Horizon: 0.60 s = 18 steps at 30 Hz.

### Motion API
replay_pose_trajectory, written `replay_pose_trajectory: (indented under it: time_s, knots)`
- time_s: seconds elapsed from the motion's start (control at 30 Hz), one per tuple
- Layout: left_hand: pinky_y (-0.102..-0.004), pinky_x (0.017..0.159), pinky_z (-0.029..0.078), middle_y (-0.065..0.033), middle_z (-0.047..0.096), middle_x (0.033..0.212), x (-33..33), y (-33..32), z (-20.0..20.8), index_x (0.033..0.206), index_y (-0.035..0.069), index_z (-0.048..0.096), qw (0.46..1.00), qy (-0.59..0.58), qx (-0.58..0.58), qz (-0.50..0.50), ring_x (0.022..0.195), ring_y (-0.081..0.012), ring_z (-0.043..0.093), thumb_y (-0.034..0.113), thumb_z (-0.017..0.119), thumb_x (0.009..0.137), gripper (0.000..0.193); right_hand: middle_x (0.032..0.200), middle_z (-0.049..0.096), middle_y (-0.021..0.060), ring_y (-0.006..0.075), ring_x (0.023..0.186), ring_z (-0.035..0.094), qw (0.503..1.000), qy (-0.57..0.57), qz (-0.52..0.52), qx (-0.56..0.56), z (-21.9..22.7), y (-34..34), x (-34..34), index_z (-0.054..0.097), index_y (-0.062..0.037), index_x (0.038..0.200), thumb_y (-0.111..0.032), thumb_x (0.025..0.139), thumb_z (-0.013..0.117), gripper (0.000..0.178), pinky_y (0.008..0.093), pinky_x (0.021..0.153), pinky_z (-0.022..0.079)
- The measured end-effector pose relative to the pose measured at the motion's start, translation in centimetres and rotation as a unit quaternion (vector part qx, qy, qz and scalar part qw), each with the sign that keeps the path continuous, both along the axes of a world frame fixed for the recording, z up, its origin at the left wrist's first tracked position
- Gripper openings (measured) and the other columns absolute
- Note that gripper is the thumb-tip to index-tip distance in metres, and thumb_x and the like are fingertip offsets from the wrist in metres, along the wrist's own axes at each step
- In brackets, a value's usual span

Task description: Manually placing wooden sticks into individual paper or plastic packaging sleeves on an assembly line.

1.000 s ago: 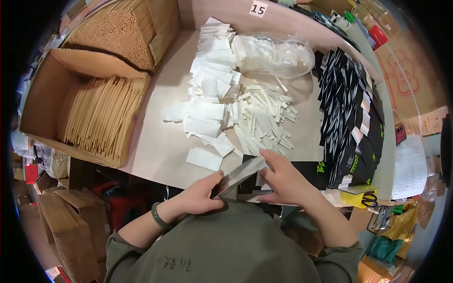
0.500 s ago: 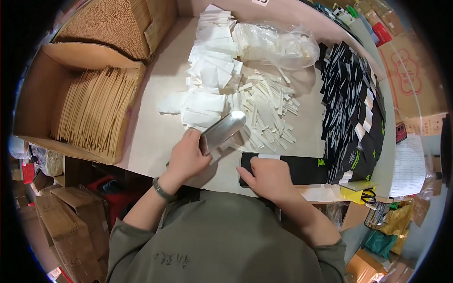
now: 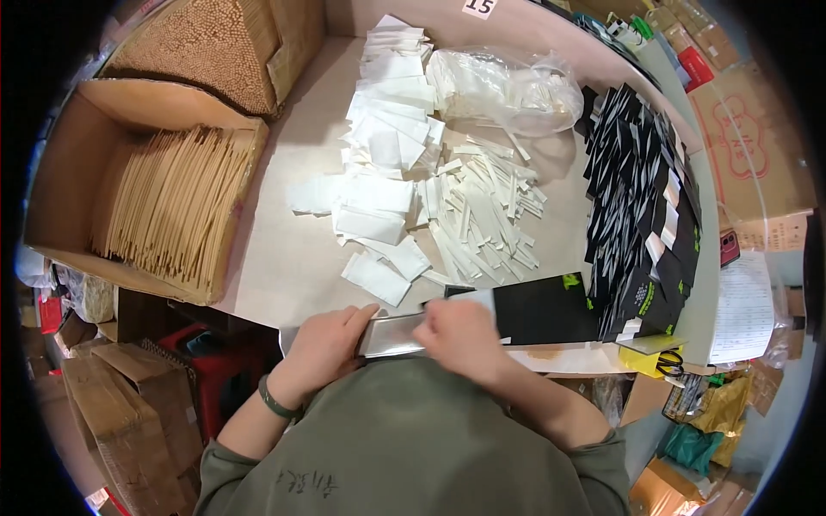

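My left hand (image 3: 331,344) is closed on a shiny, curved metal scoop-like piece (image 3: 394,334), held lengthwise along the table's front edge. Its right end passes under my right hand (image 3: 465,340), whose fingers are curled and slightly blurred. Beneath and beside that hand lies a flat black paper sleeve (image 3: 546,308) with a white flap (image 3: 482,299) and green print. What the right fingers pinch is hidden. Just beyond my hands are white paper packets (image 3: 379,277) and a loose heap of thin, pale paper-wrapped strips (image 3: 482,206).
At left stands a cardboard box (image 3: 56,206) of thin wooden sticks (image 3: 172,202); behind it, another box (image 3: 297,34) is packed with sticks. A clear plastic bag (image 3: 516,86) lies at the back. Many black sleeves (image 3: 632,206) pile up at right, near scissors (image 3: 669,361).
My left hand has lowered the metal piece from its tilt over the packets to the table edge. My right hand has moved left along the black sleeve to meet it.
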<state>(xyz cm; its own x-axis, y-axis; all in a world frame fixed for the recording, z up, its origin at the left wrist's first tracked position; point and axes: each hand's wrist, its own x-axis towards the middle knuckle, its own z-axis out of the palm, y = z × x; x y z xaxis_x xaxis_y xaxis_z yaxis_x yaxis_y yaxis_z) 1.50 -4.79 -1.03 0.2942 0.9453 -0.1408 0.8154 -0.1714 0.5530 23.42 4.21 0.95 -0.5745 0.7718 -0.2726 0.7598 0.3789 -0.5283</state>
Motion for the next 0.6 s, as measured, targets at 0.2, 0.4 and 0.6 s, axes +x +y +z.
replay_pose_trajectory:
  time_s: [0.2, 0.4, 0.6]
  knots:
    - [-0.0433, 0.087, 0.048, -0.0176, 0.062, 0.112, -1.7, 3.0, 1.8, 0.127, 0.002, 0.053, 0.990, -0.067, 0.125, -0.026, 0.101, -0.0374, 0.059, 0.030, 0.082, 0.071, 0.068, 0.072, 0.066, 0.0196, 0.0405, 0.072, 0.065, 0.990, -0.069, -0.057, 0.111, -0.5, 8.8, -2.2, 0.066, -0.0022, 0.077, -0.032, 0.086, 0.063, 0.031, 0.0494, 0.069, 0.051]
    - [-0.0380, 0.080, 0.053, -0.0153, 0.067, 0.099, -13.1, 2.9, 1.5, 0.112, 0.000, 0.063, 0.914, -0.049, 0.220, 0.337, 0.092, -0.0302, 0.065, 0.015, 0.070, 0.085, 0.032, 0.079, 0.067, 0.0197, 0.0389, 0.077, 0.065, 0.974, -0.084, -0.084, 0.190, -3.6, 12.3, 0.8, 0.065, -0.0027, 0.080, -0.025, 0.084, 0.062, 0.023, 0.0482, 0.070, 0.051]
    - [-0.0454, 0.077, 0.050, -0.0210, 0.065, 0.100, -20.6, 0.5, 0.1, 0.108, 0.001, 0.065, 0.904, 0.153, 0.107, 0.385, 0.092, -0.0404, 0.061, 0.014, 0.068, 0.084, 0.027, 0.074, 0.063, 0.0134, 0.0343, 0.072, 0.063, 0.972, 0.109, 0.071, 0.195, -1.5, 10.1, -2.4, 0.059, -0.0046, 0.077, -0.012, 0.082, 0.061, 0.009, 0.0448, 0.064, 0.050]
